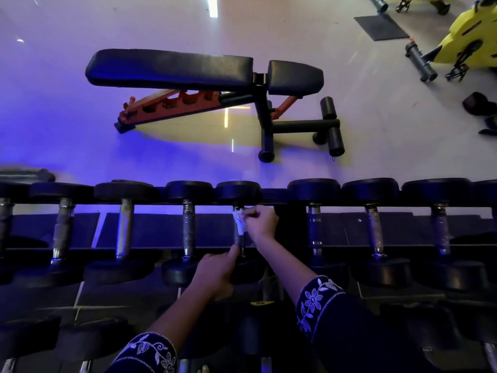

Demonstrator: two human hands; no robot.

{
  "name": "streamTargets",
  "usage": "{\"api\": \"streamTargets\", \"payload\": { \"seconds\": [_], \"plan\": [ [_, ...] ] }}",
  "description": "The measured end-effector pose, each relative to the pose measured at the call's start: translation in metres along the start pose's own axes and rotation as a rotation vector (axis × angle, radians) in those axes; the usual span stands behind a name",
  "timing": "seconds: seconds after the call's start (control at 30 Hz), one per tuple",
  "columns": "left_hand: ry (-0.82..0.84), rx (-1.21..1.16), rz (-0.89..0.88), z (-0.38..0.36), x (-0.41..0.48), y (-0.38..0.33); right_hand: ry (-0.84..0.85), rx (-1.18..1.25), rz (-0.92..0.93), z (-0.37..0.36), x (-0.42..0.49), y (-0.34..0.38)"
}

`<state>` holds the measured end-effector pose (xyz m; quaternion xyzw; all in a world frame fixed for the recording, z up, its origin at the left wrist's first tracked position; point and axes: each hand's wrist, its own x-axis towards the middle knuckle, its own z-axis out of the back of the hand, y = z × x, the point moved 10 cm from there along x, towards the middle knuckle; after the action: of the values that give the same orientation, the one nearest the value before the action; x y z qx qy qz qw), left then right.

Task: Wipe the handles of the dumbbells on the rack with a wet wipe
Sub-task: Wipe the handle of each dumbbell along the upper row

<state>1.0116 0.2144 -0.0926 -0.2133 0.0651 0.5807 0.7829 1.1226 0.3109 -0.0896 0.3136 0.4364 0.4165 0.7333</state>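
Note:
A row of black dumbbells with metal handles lies across the top tier of the rack (150, 206). At the middle dumbbell (238, 191), my right hand (261, 221) presses a white wet wipe (239, 222) around the far part of its handle. My left hand (216, 273) grips the near weight head of the same dumbbell, with the fingers reaching up to the handle's near end. Neighbouring handles stand bare to the left (188, 228) and to the right (314, 227).
Beyond the rack, a black adjustable bench (204, 70) with an orange frame stands on the pale floor. Yellow exercise bikes (468, 41) sit at the far right. A lower tier of dumbbells (88, 337) lies near my arms.

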Motion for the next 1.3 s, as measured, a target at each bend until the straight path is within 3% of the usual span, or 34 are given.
{"api": "streamTargets", "payload": {
  "seconds": [0.17,0.33,0.8,0.9,1.1,1.3],
  "plan": [
    [0.017,-0.016,0.01,0.0,-0.001,0.001,0.065,-0.062,0.037,0.008,-0.035,-0.026],
    [-0.016,0.007,0.008,0.003,-0.004,0.0,0.028,0.012,-0.06,-0.001,-0.008,-0.007],
    [0.006,0.021,-0.013,-0.001,-0.001,0.001,0.023,-0.185,0.053,0.001,-0.024,0.011],
    [0.054,0.031,0.017,-0.007,0.0,0.003,-0.033,-0.128,0.125,0.002,-0.03,0.009],
    [0.159,0.047,0.13,-0.022,-0.002,0.009,0.117,-0.152,0.158,0.017,-0.051,-0.027],
    [0.099,0.017,0.23,-0.013,-0.023,-0.011,0.13,-0.108,0.206,0.063,-0.05,-0.006]
  ]
}}
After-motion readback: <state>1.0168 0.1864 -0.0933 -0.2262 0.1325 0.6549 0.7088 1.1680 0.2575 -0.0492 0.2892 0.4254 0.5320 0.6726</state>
